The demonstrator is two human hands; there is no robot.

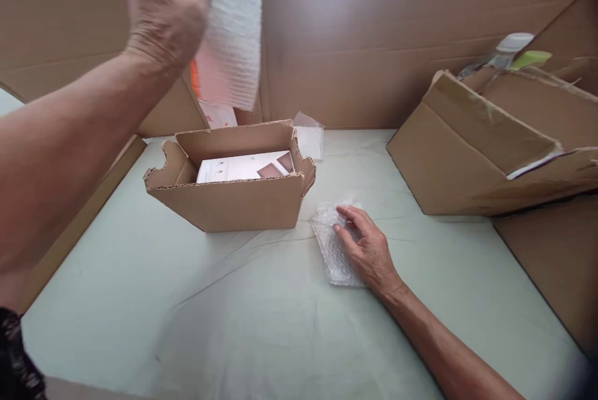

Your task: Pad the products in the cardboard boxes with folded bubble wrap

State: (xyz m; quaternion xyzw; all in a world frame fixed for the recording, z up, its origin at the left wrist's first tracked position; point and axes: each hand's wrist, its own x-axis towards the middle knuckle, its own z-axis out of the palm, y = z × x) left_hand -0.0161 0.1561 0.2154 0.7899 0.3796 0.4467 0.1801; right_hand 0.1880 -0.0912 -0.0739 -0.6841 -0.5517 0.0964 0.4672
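Observation:
My left hand (170, 10) is raised at the top left, closed on a white, ribbed sheet of packing wrap (236, 32) that hangs down from it; its fingertips are partly out of view. My right hand (367, 244) rests on a folded piece of clear bubble wrap (334, 257) lying on the table, with thumb and fingers apart and not gripping it. Left of that wrap stands a small open cardboard box (252, 204). Inside it lies a white printed box (233, 168), partly hidden by the front wall.
At the right sits a larger open cardboard box (467, 151), with a white-capped bottle (511, 45) and a green item (532, 58) showing above it. A clear plastic piece (309, 138) lies behind the small box. Cardboard walls (336, 76) edge the pale green tabletop (261, 325).

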